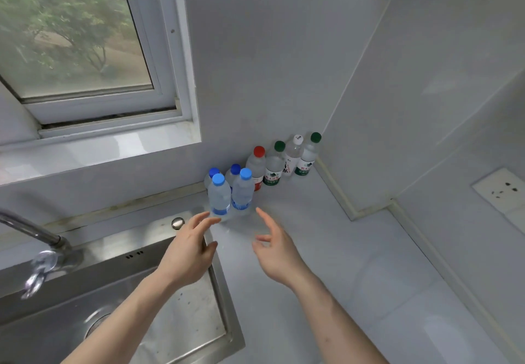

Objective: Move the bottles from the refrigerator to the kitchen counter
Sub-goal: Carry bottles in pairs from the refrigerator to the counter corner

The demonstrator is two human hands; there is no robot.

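Several clear plastic bottles stand upright on the white counter (326, 250) near the back wall. Two blue-capped bottles are in front: one (219, 196) on the left and one (242, 190) beside it, with two more blue-capped ones behind. A red-capped bottle (256, 166), a green-capped bottle (274, 165), a white-capped bottle (292, 153) and another green-capped bottle (308, 156) line up toward the corner. My left hand (189, 250) hovers just in front of the left front bottle, fingers relaxed, holding nothing. My right hand (277, 250) is open a little short of the bottles.
A steel sink (142, 321) lies to the left of the counter, with a chrome faucet (39, 250) at its back left. A window (85, 51) sits above the sink. A wall socket (502, 190) is on the right wall.
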